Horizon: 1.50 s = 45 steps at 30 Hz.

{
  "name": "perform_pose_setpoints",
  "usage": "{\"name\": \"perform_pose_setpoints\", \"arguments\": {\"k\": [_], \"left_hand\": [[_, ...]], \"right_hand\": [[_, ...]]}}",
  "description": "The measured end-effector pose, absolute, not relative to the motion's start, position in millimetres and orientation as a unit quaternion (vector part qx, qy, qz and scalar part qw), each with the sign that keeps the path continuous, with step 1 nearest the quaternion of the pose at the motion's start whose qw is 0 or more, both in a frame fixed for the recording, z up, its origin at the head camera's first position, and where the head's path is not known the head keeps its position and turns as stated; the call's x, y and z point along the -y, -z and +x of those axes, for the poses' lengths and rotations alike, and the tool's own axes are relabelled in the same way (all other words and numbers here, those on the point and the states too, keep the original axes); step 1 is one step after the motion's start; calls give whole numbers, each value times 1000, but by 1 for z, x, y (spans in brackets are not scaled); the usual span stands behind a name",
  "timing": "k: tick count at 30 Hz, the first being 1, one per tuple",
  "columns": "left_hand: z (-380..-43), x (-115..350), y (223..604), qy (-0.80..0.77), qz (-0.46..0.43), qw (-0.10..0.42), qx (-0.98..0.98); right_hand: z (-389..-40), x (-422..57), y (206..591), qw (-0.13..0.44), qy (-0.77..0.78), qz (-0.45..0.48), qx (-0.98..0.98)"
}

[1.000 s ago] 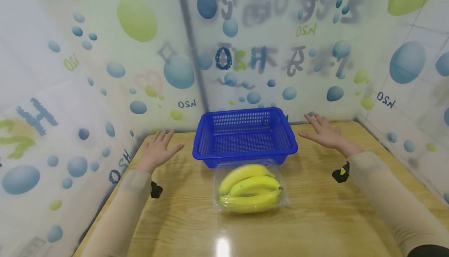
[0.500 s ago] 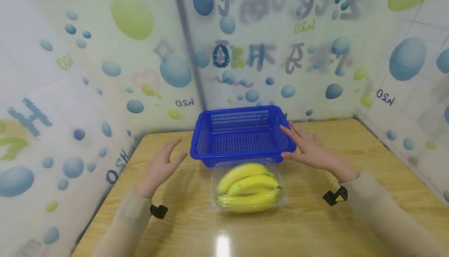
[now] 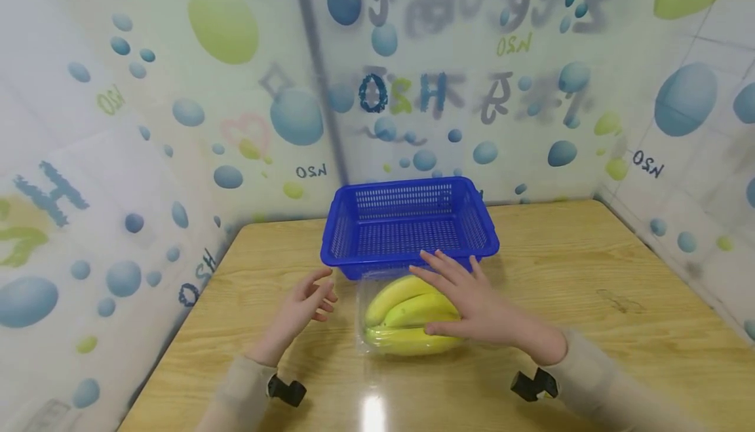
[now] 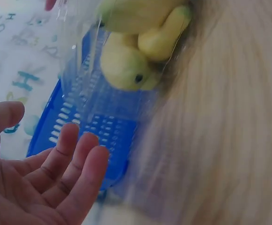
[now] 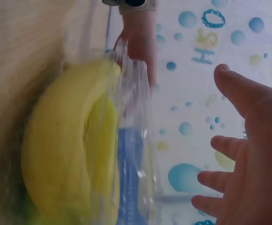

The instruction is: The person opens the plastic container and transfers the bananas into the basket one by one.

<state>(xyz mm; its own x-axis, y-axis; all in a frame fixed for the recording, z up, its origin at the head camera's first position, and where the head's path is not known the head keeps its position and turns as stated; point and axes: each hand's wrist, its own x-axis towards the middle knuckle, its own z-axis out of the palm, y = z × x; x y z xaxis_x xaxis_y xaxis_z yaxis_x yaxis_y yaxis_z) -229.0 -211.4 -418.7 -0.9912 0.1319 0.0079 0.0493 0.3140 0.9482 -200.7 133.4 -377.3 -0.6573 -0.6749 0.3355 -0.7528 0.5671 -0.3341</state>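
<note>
Several yellow bananas [image 3: 401, 324] lie in a clear plastic pack [image 3: 363, 314] on the wooden table, just in front of a blue basket [image 3: 407, 238]. My right hand [image 3: 472, 304] is spread over the right part of the pack and hides the banana ends there in the head view. The right wrist view shows its thumb and fingers apart, with nothing between them. Left of the pack is my left hand [image 3: 303, 311], its fingers loosely bent and holding nothing. In the left wrist view its palm faces up beside the pack and the basket.
The wooden table [image 3: 590, 274] is enclosed by a back wall and side walls covered in a bubble-print sheet [image 3: 501, 39]. The perforated basket stands near the back edge, with its front rim right behind the pack. A black wrist camera [image 3: 533, 385] sits on the right sleeve.
Both hands have come inward and nearer from beside the basket. The right now hovers over the banana pack, the left is close to its left side. Pack and basket stay put.
</note>
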Motion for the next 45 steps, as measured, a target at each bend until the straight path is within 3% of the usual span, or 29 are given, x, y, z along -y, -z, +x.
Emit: {"name": "perform_pose_setpoints", "arguments": {"k": [11, 20, 31, 45], "left_hand": [[-218, 189, 458, -703, 75, 171, -687], [-217, 185, 467, -738, 86, 218, -632], [-216, 190, 471, -752, 109, 218, -612], [-222, 196, 477, -771, 198, 230, -560]], "right_hand": [[-199, -99, 398, 27, -210, 433, 876], [-198, -87, 404, -15, -197, 396, 897], [-193, -78, 402, -10, -146, 379, 914], [-194, -67, 402, 41, -117, 354, 927]]}}
